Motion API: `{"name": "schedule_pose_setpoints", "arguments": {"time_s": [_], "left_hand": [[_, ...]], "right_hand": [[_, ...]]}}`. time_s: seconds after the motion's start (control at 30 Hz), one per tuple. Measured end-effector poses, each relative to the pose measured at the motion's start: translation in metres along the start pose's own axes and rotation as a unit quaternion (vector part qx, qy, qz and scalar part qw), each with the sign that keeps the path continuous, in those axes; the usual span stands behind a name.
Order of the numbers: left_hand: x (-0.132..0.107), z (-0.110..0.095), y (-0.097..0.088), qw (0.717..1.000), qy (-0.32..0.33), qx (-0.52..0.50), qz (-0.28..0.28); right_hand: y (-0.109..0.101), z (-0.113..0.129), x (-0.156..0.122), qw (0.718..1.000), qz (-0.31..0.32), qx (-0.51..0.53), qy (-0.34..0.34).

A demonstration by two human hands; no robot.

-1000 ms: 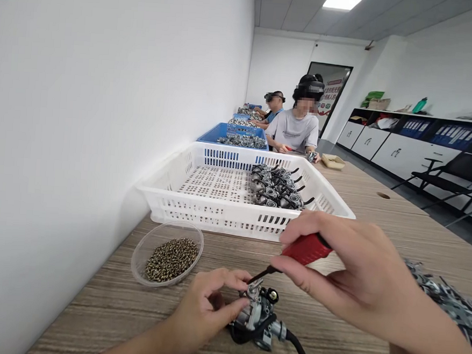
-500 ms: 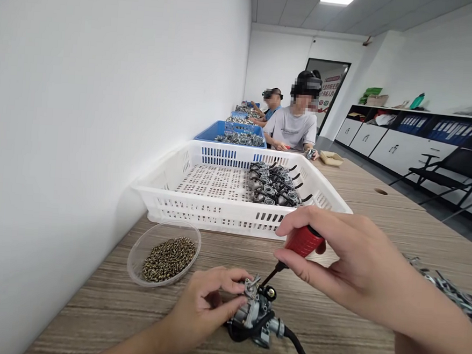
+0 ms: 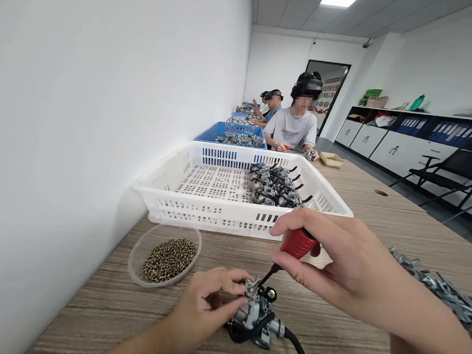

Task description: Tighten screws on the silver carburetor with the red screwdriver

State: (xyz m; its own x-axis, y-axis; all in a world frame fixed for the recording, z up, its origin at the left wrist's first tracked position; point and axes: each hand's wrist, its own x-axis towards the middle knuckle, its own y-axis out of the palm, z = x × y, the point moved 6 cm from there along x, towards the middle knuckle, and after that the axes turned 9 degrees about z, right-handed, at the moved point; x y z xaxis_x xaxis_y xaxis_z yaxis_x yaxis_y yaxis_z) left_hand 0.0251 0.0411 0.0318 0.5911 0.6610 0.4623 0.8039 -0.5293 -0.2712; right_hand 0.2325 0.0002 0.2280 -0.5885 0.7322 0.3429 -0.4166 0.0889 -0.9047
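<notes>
A metal carburetor [image 3: 255, 314] with a black rubber hose lies on the table in front of me. My left hand [image 3: 213, 299] grips its left side between thumb and fingers. In my right hand [image 3: 330, 264] is a screwdriver [image 3: 298, 243] with a red handle, held at a slant. Its dark shaft points down and left, and the tip meets the top of the carburetor; the exact contact spot is too small to make out. Left of my left hand stands a round clear plastic bowl [image 3: 132, 269] with many small brass-coloured screws [image 3: 169, 259].
A white perforated crate [image 3: 201, 215] holding several carburetors [image 3: 276, 185] stands behind my hands. Metal parts [image 3: 446, 294] lie at the right, partly behind my forearm. Farther back are a blue crate [image 3: 210, 132], a co-worker [image 3: 292, 124] and a tan tray [image 3: 331, 160]. A wall runs along the left.
My right hand and the screwdriver have shifted slightly left and the handle leans a little differently. The left hand and carburetor stay in place. More of the metal parts at the right shows.
</notes>
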Motion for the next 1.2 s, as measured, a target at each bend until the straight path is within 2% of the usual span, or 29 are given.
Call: {"name": "schedule_pose_setpoints", "arguments": {"time_s": [1.2], "left_hand": [[0.0,0.002,0.0,1.0,-0.012,-0.001,0.003]], "right_hand": [[0.004,-0.012,-0.001,0.995,0.041,0.079,0.041]]}}
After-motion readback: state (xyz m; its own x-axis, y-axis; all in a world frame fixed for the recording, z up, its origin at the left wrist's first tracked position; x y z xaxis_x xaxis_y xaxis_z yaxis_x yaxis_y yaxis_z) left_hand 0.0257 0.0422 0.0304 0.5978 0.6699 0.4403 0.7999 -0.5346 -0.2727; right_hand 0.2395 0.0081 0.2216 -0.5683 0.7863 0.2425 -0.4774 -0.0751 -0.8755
